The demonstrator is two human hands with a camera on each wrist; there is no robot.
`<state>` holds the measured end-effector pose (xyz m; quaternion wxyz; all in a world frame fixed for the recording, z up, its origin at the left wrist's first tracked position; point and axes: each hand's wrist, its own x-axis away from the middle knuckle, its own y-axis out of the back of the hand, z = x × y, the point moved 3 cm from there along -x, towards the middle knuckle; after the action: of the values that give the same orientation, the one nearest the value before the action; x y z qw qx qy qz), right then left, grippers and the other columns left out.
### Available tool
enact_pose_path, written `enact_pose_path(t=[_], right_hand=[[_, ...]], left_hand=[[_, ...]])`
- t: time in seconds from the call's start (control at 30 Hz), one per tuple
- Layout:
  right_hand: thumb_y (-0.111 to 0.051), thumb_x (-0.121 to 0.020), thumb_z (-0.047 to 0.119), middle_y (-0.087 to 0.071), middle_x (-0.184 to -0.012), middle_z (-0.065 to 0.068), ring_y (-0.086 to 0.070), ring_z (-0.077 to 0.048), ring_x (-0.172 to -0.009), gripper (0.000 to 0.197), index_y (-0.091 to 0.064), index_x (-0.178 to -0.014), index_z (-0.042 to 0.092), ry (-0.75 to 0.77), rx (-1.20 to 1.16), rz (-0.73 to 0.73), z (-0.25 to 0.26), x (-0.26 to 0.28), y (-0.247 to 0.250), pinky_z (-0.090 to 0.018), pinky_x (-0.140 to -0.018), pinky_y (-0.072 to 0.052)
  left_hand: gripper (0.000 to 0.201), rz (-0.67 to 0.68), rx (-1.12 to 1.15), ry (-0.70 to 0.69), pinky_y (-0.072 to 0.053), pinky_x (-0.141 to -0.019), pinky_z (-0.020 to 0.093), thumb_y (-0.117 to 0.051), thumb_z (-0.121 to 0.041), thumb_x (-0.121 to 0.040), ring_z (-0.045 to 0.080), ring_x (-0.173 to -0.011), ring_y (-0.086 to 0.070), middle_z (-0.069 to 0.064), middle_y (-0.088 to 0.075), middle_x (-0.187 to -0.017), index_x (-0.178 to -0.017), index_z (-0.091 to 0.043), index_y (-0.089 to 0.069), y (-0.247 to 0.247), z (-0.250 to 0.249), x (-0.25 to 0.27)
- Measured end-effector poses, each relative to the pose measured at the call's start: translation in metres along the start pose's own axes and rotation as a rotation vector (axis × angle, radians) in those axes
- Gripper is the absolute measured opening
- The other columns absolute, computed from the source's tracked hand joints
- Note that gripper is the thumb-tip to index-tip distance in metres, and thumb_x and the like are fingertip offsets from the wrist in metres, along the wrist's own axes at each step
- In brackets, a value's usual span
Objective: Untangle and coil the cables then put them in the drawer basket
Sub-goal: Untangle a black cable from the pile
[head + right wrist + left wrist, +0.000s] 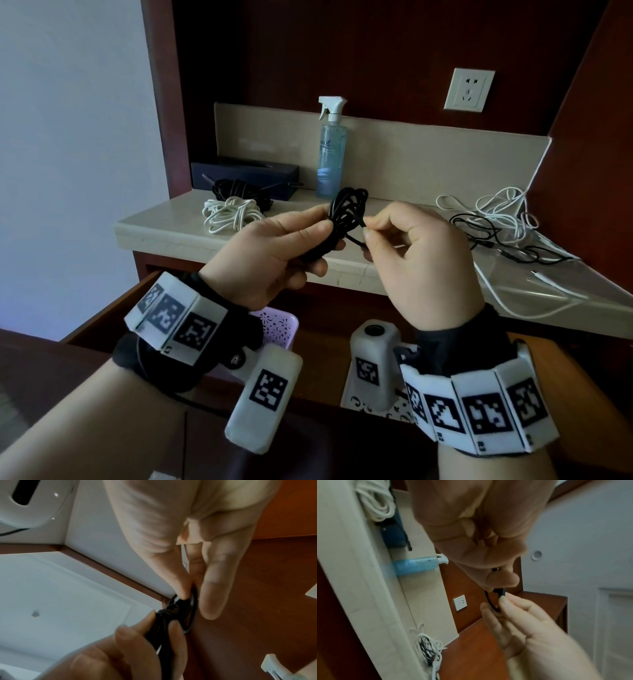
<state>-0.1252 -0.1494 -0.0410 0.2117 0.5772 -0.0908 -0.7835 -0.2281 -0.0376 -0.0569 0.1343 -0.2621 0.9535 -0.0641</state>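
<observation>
The left hand (270, 251) is wrapped around a bundle of black cable (346, 209), its fingers curled about the lower part while the loops stand up above the thumb. The right hand (416, 246) meets it from the other side, thumb and forefinger pinching the loose end of that same cable just beside the coil; the other fingers are curled in. Both hands hover above the front edge of the bench (164, 219), clear of its surface. Below them the drawer (102, 308) stands open, and a bit of the lilac basket (281, 325) shows between the wrists. On the bench to the left a coiled white cable (231, 214) lies touching a coiled black one (236, 192), in front of a dark blue box (246, 173). A spray bottle (330, 150) stands upright at the back behind the hands. To the right, a loose tangle of white and black cables (496, 226) sprawls over the bench, well apart from the coils. A wall socket (469, 89) sits on the wooden panel above.
</observation>
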Motion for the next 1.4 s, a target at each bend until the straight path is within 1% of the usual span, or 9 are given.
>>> enact_pose_path(t=[0.17, 0.33, 0.47, 0.77, 1.0, 1.07, 1.17, 1.27, 1.4], right_hand=[[-0.057, -0.079, 0.005, -0.059, -0.070, -0.004, -0.053, -0.018, -0.061, 0.008, -0.064, -0.075, 0.005, 0.108, 0.124, 0.055, 0.004, -0.003, 0.005, -0.024, -0.056, -0.038], [-0.056, -0.079, 0.005, -0.062, -0.074, -0.005, -0.052, -0.014, -0.065, 0.008, -0.063, -0.075, 0.005, 0.086, 0.123, -0.022, 0.001, -0.003, 0.002, -0.015, -0.060, -0.035], [-0.057, -0.080, 0.004, -0.062, -0.077, -0.003, -0.048, -0.008, -0.068, 0.007, -0.063, -0.075, 0.005, 0.065, 0.107, -0.099, 0.001, -0.002, -0.003, -0.012, -0.062, -0.033], [-0.056, -0.082, 0.000, -0.059, -0.076, -0.007, -0.053, -0.023, -0.067, 0.009, -0.059, -0.075, 0.004, 0.061, 0.210, 0.200, 0.011, -0.018, -0.003, -0.027, -0.055, -0.038], [-0.050, -0.079, 0.004, -0.050, -0.069, -0.002, -0.046, -0.020, -0.055, 0.011, -0.058, -0.071, 0.006, 0.137, 0.276, 0.077, 0.018, -0.019, -0.012, -0.021, -0.044, -0.028], [-0.056, -0.081, 0.006, -0.057, -0.072, -0.005, -0.051, -0.018, -0.060, 0.008, -0.062, -0.075, 0.005, 0.207, 0.208, 0.057, 0.014, -0.019, -0.013, -0.023, -0.050, -0.036], [-0.062, -0.082, 0.011, -0.065, -0.082, -0.002, -0.055, -0.006, -0.076, 0.010, -0.069, -0.085, 0.003, 0.202, -0.011, -0.002, 0.006, -0.019, -0.010, -0.012, -0.066, -0.043], [-0.061, -0.084, 0.010, -0.064, -0.090, 0.012, -0.059, 0.002, -0.086, 0.014, -0.069, -0.095, 0.010, 0.068, -0.231, 0.048, 0.003, -0.017, -0.009, -0.007, -0.078, -0.043], [-0.062, -0.085, 0.004, -0.064, -0.086, 0.018, -0.061, 0.006, -0.078, 0.017, -0.065, -0.091, 0.020, -0.146, -0.460, 0.155, -0.002, -0.018, -0.009, -0.011, -0.075, -0.047]], left_hand=[[0.028, -0.036, -0.234, -0.073, -0.036, -0.035, 0.015, -0.057, -0.018, -0.083, 0.007, -0.050, -0.057, -0.005, -0.070, -0.076, -0.109, -0.028, -0.061, 0.001, -0.005, 0.004], [0.026, -0.046, -0.290, -0.096, -0.036, -0.035, 0.014, -0.056, -0.014, -0.088, 0.007, -0.048, -0.053, -0.005, -0.068, -0.074, -0.106, -0.032, -0.061, 0.000, -0.007, 0.004], [0.030, -0.036, -0.155, -0.068, -0.031, -0.034, 0.014, -0.057, -0.022, -0.077, 0.006, -0.044, -0.046, -0.004, -0.067, -0.069, -0.105, -0.028, -0.063, -0.002, -0.005, 0.003], [0.027, -0.095, -0.317, -0.122, -0.035, -0.034, 0.015, -0.052, -0.013, -0.092, 0.005, -0.042, -0.047, -0.006, -0.067, -0.071, -0.103, -0.036, -0.060, 0.005, -0.008, 0.006], [0.029, -0.134, -0.306, -0.155, -0.034, -0.035, 0.014, -0.053, -0.010, -0.092, 0.004, -0.040, -0.047, -0.007, -0.069, -0.072, -0.102, -0.036, -0.061, 0.005, -0.009, 0.008], [0.029, -0.130, -0.276, -0.149, -0.033, -0.034, 0.015, -0.052, -0.011, -0.092, 0.005, -0.041, -0.047, -0.006, -0.069, -0.073, -0.108, -0.034, -0.060, 0.008, -0.011, 0.009], [0.036, -0.073, -0.302, -0.151, -0.031, -0.033, 0.015, -0.048, -0.013, -0.094, 0.006, -0.041, -0.044, -0.007, -0.067, -0.072, -0.122, -0.034, -0.054, 0.011, -0.016, 0.008], [0.035, -0.042, -0.325, -0.145, -0.030, -0.033, 0.014, -0.045, -0.014, -0.095, 0.005, -0.040, -0.041, -0.008, -0.066, -0.072, -0.125, -0.028, -0.055, 0.014, -0.017, 0.007], [0.026, 0.008, -0.382, -0.128, -0.029, -0.033, 0.014, -0.044, -0.012, -0.095, 0.004, -0.038, -0.038, -0.009, -0.064, -0.073, -0.112, -0.024, -0.060, 0.015, -0.017, 0.006]])
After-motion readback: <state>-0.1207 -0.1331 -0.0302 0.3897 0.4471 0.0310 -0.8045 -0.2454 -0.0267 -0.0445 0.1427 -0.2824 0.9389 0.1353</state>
